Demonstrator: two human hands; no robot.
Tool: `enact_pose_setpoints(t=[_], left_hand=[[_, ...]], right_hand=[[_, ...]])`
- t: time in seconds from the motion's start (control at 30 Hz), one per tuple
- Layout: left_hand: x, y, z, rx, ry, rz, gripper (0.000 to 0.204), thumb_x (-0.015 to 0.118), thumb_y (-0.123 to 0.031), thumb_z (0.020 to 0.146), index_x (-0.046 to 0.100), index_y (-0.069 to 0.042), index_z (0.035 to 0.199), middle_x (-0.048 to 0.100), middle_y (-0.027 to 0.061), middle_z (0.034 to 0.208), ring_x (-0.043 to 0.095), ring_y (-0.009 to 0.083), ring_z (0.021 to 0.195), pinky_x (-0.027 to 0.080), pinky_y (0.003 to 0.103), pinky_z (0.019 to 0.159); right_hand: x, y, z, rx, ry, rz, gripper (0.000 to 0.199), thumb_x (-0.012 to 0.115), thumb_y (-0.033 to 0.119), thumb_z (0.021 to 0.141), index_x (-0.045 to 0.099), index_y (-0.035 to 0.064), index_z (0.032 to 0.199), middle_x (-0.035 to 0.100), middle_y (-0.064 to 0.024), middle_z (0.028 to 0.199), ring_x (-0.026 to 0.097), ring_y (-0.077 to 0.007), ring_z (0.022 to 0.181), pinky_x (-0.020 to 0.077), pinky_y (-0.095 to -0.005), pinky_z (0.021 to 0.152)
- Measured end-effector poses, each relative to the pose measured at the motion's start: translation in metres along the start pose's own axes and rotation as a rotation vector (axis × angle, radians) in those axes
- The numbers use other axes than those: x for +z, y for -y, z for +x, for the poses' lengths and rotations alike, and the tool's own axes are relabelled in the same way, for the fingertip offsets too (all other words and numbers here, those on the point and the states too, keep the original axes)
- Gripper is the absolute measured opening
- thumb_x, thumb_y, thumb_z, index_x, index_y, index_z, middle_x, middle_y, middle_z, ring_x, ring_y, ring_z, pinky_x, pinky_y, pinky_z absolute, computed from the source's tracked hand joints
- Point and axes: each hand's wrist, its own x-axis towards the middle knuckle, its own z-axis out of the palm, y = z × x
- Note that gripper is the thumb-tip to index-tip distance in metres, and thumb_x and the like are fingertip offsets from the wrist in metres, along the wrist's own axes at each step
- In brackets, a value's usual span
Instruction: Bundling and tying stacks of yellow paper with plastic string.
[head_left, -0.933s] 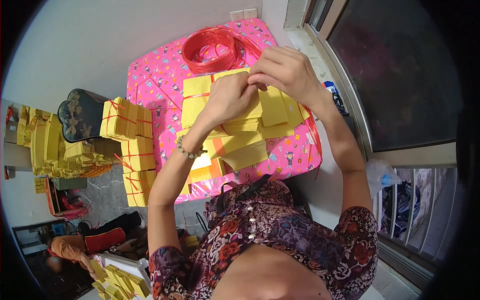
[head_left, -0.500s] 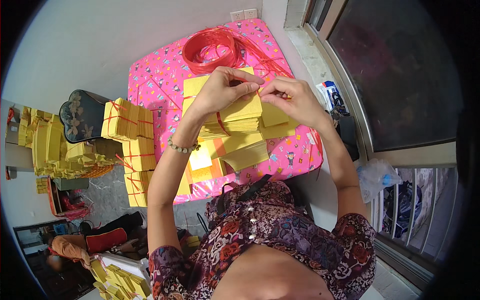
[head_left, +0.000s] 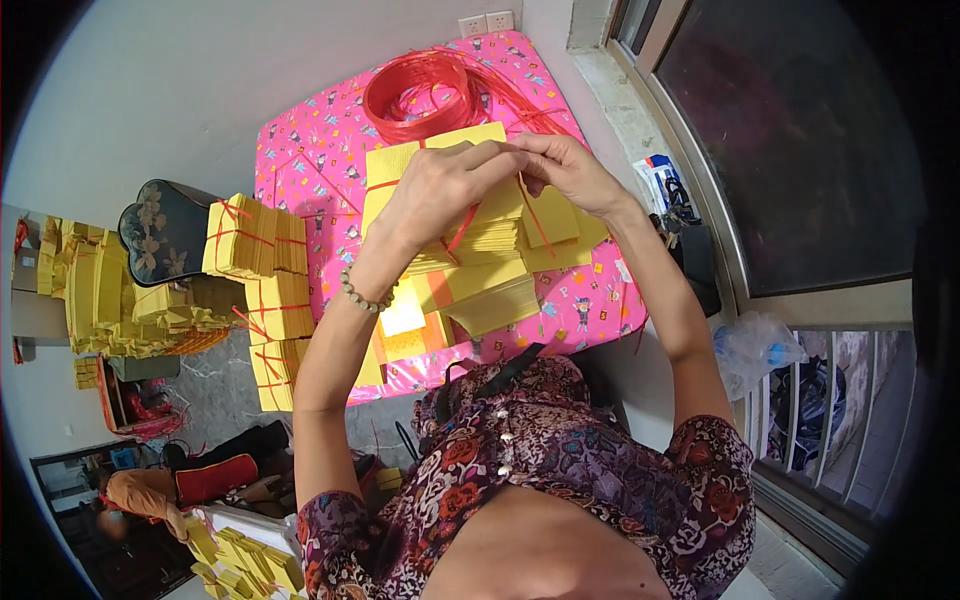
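Note:
A stack of yellow paper (head_left: 475, 248) lies on the table in front of me, with red plastic strip (head_left: 463, 230) around it. Over the top of this stack, my left hand (head_left: 440, 192) is closed, its fingertips pinching the strip. My right hand (head_left: 572, 172) meets it fingertip to fingertip, also closed on the strip. One loose end hangs down below the right fingers. The exact crossing of the strip is hidden behind my fingers. More yellow paper (head_left: 495, 305) sits under and in front of the stack.
A coil of red plastic strip (head_left: 384, 88) rests at the back of the pink patterned tablecloth (head_left: 335, 125). Tied yellow bundles (head_left: 240, 240) are piled at the table's left, beside a dark chair back (head_left: 165, 235). A window (head_left: 800, 150) flanks the right side.
Both hands have come closer together, and the left has turned over so its back faces up. The strip's loose end now hangs below the right fingers.

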Motion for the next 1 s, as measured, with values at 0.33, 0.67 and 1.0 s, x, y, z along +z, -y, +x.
enact_pose_setpoints(t=[0.33, 0.67, 1.0], left_hand=[[0.011, 0.001, -0.011, -0.166, -0.054, -0.085, 0.02, 0.064, -0.008, 0.079, 0.065, -0.007, 0.099, 0.063, 0.0052, 0.086, 0.066, 0.0206, 0.072, 0.053, 0.03, 0.059], [0.009, 0.006, -0.016, -0.351, -0.195, -0.375, 0.014, 0.072, -0.01, 0.075, 0.072, -0.006, 0.088, 0.066, 0.01, 0.08, 0.063, 0.0231, 0.076, 0.051, 0.033, 0.066], [-0.003, 0.002, -0.03, -0.536, -0.086, -0.413, 0.01, 0.07, -0.012, 0.077, 0.067, -0.004, 0.08, 0.063, 0.0077, 0.075, 0.056, 0.0243, 0.076, 0.045, 0.036, 0.071]], right_hand=[[-0.012, 0.037, -0.002, -0.251, -0.111, -0.578, 0.025, 0.057, 0.016, 0.09, 0.043, 0.0033, 0.073, 0.041, -0.0001, 0.078, 0.04, -0.009, 0.07, 0.0375, -0.0239, 0.064], [-0.021, 0.011, -0.031, -0.133, -0.108, -0.546, 0.031, 0.058, 0.014, 0.091, 0.039, 0.0023, 0.069, 0.039, -0.0001, 0.067, 0.037, -0.0076, 0.064, 0.0331, -0.0244, 0.059], [-0.012, -0.038, -0.043, -0.12, -0.166, -0.275, 0.035, 0.059, 0.017, 0.091, 0.038, 0.0038, 0.067, 0.031, 0.0038, 0.064, 0.03, -0.0059, 0.06, 0.0278, -0.0264, 0.052]])
